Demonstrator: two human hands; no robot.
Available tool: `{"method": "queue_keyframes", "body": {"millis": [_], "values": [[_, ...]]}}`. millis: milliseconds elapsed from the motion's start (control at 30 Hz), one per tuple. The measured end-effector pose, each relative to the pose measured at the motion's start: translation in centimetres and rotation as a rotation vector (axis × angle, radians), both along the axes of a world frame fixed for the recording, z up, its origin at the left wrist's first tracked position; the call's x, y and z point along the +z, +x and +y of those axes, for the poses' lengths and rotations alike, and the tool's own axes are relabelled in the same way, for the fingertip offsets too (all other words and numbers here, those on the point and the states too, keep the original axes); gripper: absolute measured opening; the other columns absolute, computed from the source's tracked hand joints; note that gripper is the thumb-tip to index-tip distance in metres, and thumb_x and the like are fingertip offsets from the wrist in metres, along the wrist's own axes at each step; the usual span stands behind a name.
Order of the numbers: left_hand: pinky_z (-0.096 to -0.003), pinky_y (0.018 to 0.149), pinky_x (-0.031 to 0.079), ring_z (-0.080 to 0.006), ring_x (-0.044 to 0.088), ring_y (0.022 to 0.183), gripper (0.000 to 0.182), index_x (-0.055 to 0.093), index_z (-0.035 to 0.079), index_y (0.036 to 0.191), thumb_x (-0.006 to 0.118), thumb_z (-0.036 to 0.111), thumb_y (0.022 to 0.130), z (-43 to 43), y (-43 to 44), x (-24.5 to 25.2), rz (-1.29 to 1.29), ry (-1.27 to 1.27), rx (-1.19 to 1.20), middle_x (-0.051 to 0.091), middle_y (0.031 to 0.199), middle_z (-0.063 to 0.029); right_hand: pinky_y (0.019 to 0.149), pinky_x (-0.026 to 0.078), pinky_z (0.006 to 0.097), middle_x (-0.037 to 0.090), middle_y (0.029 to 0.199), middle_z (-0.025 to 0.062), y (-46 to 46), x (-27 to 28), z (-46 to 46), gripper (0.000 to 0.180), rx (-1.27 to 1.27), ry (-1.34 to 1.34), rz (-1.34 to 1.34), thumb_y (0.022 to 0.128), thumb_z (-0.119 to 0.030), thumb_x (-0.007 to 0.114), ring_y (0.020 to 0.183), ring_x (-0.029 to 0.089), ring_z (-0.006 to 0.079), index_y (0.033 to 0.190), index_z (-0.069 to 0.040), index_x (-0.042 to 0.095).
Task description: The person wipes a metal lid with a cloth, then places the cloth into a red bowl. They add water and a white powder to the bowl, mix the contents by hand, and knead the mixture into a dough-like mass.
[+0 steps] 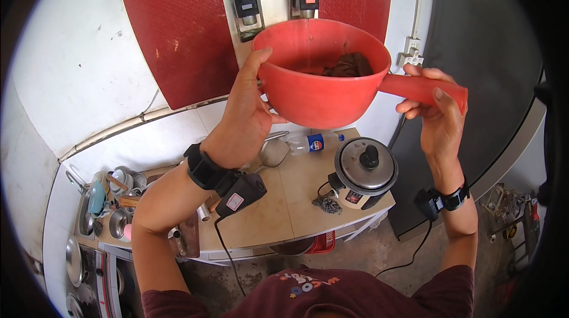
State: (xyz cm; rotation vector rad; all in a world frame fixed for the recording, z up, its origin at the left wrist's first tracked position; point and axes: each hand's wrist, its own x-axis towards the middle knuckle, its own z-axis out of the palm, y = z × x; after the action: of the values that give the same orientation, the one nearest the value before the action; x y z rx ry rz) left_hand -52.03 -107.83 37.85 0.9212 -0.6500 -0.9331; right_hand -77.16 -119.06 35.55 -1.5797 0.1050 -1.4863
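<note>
A red plastic dipper (320,102) is held up in front of a wall-mounted water dispenser. My left hand (249,109) grips its bowl at the left side, thumb on the rim. The fingers of my right hand (438,100) are wrapped around its long handle. Inside the bowl lies a dark brown wet-looking cloth or similar soft thing (351,65); its lower part is hidden by the bowl's wall. A thin stream of water falls into the bowl from the right dispenser tap (307,0). The left dispenser tap (247,6) shows no flow.
Below, the counter (266,202) bears a rice cooker (366,167), a steel-wool scrubber (327,204), a plastic bottle (306,143) and a wide metal spatula (274,152). Dishes crowd the sink (84,215) at left. A dark refrigerator (471,73) stands at right.
</note>
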Motion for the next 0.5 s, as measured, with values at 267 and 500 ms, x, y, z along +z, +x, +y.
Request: {"method": "queue_keyframes", "body": {"millis": [267,500], "values": [[-0.0587,0.095,0.042,-0.0280,0.055,0.114,0.058,0.041,0.011,0.132,0.060,0.037,0.084,0.8,-0.9,1.4,-0.048,0.043,-0.068,0.050,0.126,-0.0087,0.053,0.055,0.0235,0.063,0.111,0.0252,-0.2,0.6,-0.2,0.035,-0.016,0.005,-0.026,0.086,-0.016,0.048,0.066,0.070,0.0246,0.114,0.003,0.057],[-0.0554,0.096,0.043,-0.0257,0.057,0.112,0.051,0.044,0.011,0.129,0.056,0.036,0.086,1.5,-1.7,2.3,-0.071,-0.026,-0.129,0.054,0.122,-0.0070,0.052,0.054,0.0228,0.064,0.110,0.0252,-0.3,1.2,-0.6,0.035,-0.028,-0.030,-0.069,0.086,-0.015,0.048,0.066,0.070,0.0242,0.114,0.004,0.057]]}}
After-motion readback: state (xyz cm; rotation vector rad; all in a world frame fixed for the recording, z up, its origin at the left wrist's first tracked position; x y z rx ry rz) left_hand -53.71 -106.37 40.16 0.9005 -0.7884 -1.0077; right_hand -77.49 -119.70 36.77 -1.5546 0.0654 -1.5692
